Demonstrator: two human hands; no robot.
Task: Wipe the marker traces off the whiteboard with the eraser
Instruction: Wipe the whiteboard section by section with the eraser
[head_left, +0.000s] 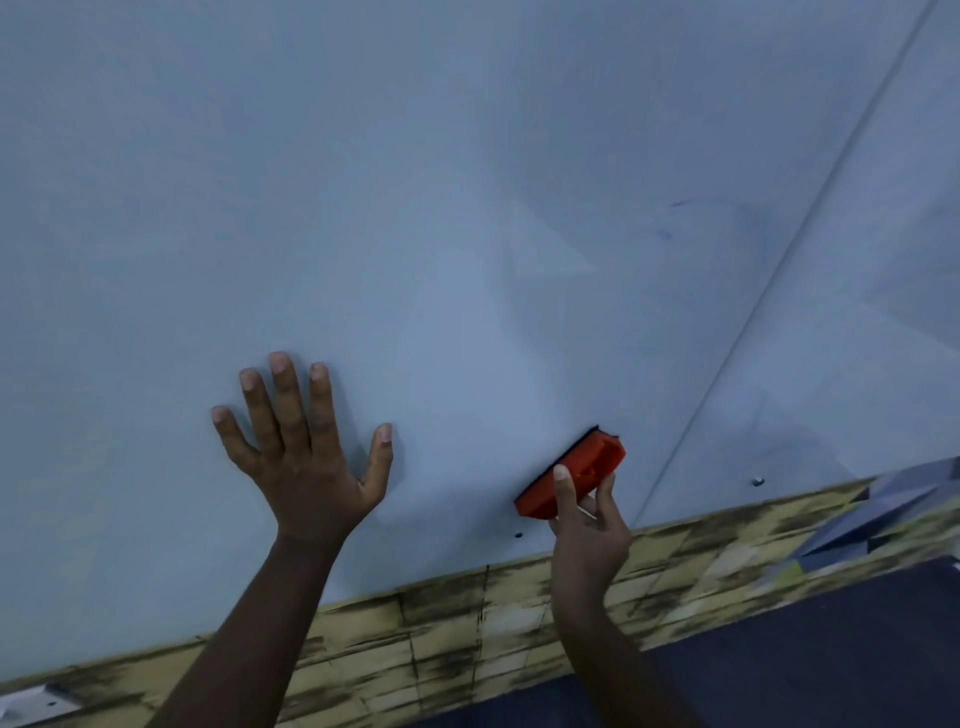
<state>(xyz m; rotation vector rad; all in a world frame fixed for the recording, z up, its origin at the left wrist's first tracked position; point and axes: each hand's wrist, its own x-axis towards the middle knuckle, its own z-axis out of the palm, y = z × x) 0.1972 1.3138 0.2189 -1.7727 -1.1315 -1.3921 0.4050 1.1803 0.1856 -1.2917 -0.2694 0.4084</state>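
A person's left hand (306, 457) lies flat on the whiteboard (415, 182), fingers straight and spread wide, palm against the lower part of the board. To its right, near the board's bottom edge, the right hand (587, 525) grips an orange eraser (571, 478), thumb on one side and fingers curled round the other, the dark pad pressed to the board at a slant. Faint blue marker traces (667, 223) show on the board well above and to the right of the eraser. Farther right a thin seam (779, 270) runs diagonally across the board. Below the board's bottom edge runs a wall (467, 634) with a yellowish brick pattern.
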